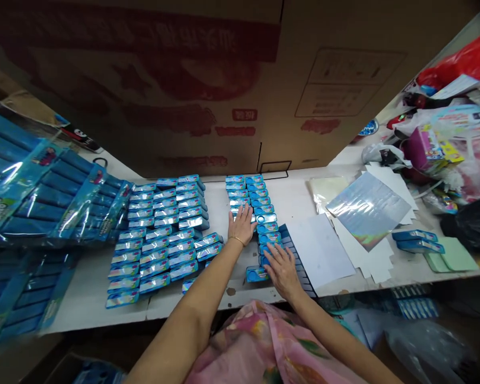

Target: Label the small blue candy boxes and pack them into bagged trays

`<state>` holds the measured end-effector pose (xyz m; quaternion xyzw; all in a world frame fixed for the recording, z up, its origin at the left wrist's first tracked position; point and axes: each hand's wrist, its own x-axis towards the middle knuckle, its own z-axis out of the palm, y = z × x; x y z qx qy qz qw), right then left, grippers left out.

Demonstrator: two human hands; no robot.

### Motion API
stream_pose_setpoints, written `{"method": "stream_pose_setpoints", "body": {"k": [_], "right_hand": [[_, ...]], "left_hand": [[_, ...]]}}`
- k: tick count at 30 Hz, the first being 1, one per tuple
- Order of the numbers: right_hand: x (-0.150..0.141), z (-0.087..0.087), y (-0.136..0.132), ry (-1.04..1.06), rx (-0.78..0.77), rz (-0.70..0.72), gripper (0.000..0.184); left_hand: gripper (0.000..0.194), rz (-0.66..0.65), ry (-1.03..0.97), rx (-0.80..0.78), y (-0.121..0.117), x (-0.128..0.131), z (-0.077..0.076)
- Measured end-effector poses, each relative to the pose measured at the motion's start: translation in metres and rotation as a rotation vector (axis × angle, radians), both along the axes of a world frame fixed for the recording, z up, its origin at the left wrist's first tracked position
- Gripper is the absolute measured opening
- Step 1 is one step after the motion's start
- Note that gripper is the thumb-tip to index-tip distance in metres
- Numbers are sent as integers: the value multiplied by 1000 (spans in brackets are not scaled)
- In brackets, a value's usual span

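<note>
On a white table [214, 205] before a brown box [284, 136], resting left hand [242, 226] and right hand [283, 271], fingers spread, gripping nothing, on two lines of blue packs [268, 228] pointing longways left to right.

Your packs [269, 227] are bright blue, some with silvery faces, on a white table [80, 304] — your garment [260, 344] is pink, patterned with yellow, orange and green. Along the table's back edge, the box [280, 85] is brown — printed red.
</note>
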<state>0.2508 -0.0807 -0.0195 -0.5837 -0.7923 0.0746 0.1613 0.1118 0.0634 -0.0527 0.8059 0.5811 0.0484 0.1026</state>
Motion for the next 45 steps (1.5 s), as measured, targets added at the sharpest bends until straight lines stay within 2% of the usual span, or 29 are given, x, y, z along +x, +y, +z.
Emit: {"method": "stream_pose_setpoints", "body": {"k": [5, 9, 11, 14, 17, 20, 24, 28, 29, 30, 31, 32, 35, 37, 38, 41, 45], "right_hand": [[9, -2, -6, 31, 2, -42, 33], [16, -8, -14, 50, -12, -53, 31], [19, -10, -18, 58, -17, -72, 31], [24, -13, -24, 68, 12, -82, 32], [29, -16, -31, 76, 41, -103, 36], [39, -15, -41, 75, 35, -168, 38], [61, -4, -55, 84, 36, -267, 37], [81, 2, -60, 81, 11, -354, 35], [83, 0, -57, 75, -14, -370, 38], [83, -3, -54, 66, -50, -387, 41], [83, -6, -48, 54, -99, -404, 43], [82, -9, -42, 44, -161, -422, 42], [84, -15, -22, 53, -354, -469, 26], [92, -13, -15, 99, -404, -482, 29], [97, -11, -14, 120, -404, -480, 30], [105, -10, -19, 164, -388, -458, 27], [91, -24, -28, 307, -396, -492, 33]], "left_hand": [[49, 4, 54, -24, 5, -43, -8], [51, 134, 107, 23, 10, -75, 1], [53, 168, 100, 83, 21, -75, 9], [53, 113, 52, 128, 53, -52, 16], [53, 78, 29, 102, 92, -23, 13], [53, 86, 35, 47, 118, -10, 4], [49, 95, 51, 17, 122, -34, -1], [46, 255, 79, 40, 120, -65, 5], [48, 360, 67, 72, 116, -65, 8], [50, 392, 32, 113, 108, -60, 11], [51, 370, -21, 136, 95, -51, 15], [50, 301, -98, 139, 78, -39, 18], [43, -41, -401, 7, 11, 11, 25], [39, -151, -609, -129, -34, 40, 26], [38, -156, -663, -186, -53, 50, 26], [36, -219, -656, -244, -90, 59, 25], [40, -433, -430, -176, -114, 53, 22]]}}
